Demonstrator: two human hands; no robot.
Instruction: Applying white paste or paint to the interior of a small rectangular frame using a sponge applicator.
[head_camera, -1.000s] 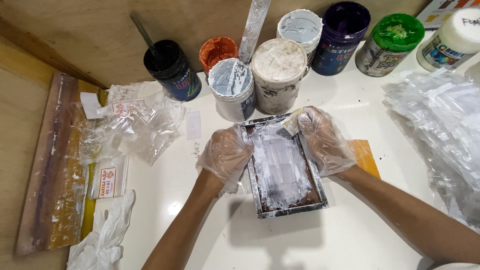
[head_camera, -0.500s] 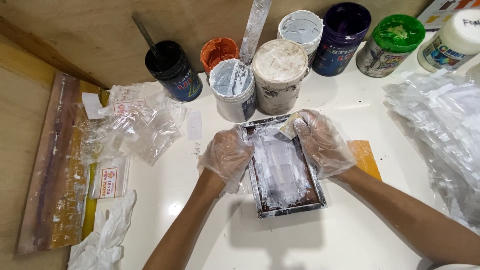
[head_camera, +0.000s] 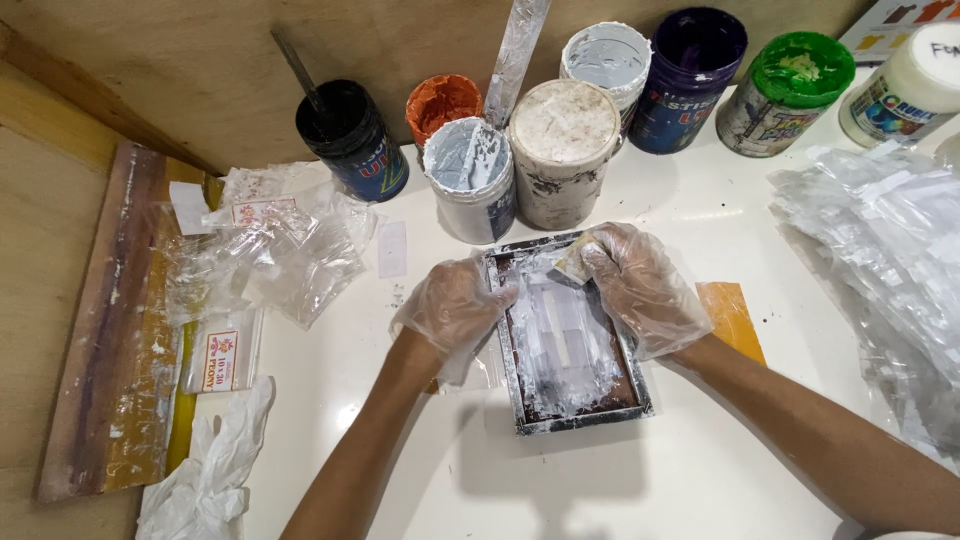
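A small rectangular framed screen (head_camera: 570, 345), smeared with white ink, lies on the white table. My left hand (head_camera: 452, 308), in a clear plastic glove, grips the frame's left edge. My right hand (head_camera: 645, 287), also gloved, holds a small pale scraper (head_camera: 572, 262) pressed onto the screen's far end. Just behind the frame stand an open pot of white-grey ink (head_camera: 470, 178) and a crusted white pot (head_camera: 562, 148).
More ink pots line the back: black (head_camera: 350, 138), orange (head_camera: 442, 104), white (head_camera: 605, 60), purple (head_camera: 690, 75), green (head_camera: 785, 90). Clear bags (head_camera: 270, 255) lie left, a bag heap (head_camera: 880, 270) right, a long squeegee (head_camera: 115, 330) far left, a crumpled glove (head_camera: 205, 480) near left.
My right hand has drawn the scraper slightly along the far end of the screen. My left hand stays on the frame's edge.
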